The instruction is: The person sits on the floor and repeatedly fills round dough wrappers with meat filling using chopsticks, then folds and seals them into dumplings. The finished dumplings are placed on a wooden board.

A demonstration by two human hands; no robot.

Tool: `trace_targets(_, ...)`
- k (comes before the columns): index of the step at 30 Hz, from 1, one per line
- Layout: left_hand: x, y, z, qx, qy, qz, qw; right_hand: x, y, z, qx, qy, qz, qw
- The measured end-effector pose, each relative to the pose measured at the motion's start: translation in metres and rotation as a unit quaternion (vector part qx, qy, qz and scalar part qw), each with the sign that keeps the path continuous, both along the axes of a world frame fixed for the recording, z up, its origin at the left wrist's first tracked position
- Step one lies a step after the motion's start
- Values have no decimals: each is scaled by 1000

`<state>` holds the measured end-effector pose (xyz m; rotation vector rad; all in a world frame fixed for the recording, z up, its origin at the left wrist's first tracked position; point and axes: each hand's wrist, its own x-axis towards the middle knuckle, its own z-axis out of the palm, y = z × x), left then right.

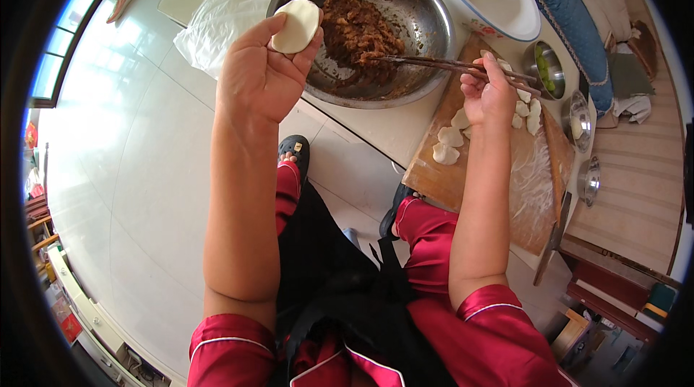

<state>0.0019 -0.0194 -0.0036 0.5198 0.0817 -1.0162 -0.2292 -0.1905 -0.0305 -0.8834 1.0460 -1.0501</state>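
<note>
A round, pale dough wrapper [296,26] rests on the fingers of my left hand [269,70], pinned by the thumb. That hand is at the left rim of a wide stainless steel basin [428,81]. Brown minced filling [362,29] is heaped inside the basin. Between the fingers of my right hand [490,89] is a pair of dark wooden chopsticks [439,63], their tips in the filling with a small clump at the end. Below the right hand lies a wooden board [434,181], with several flattened dough pieces [450,136] and loose flour on it.
A white enamel basin [515,10] with flour and a scoop stands at the back right. A small steel bowl [544,70] holds green pieces. Two more metal bowls [578,121] sit along the right edge. A crumpled plastic bag [217,24] lies left of the steel basin.
</note>
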Motion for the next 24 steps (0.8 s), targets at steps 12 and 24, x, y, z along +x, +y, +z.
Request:
trace_targets(12,-1,3,0,2,-3,-1,1000,5,29,37,-175,58,86,979)
trace_targets(24,-7,3,8,38,-8,5,999,16,49,29,-378,101,235,890)
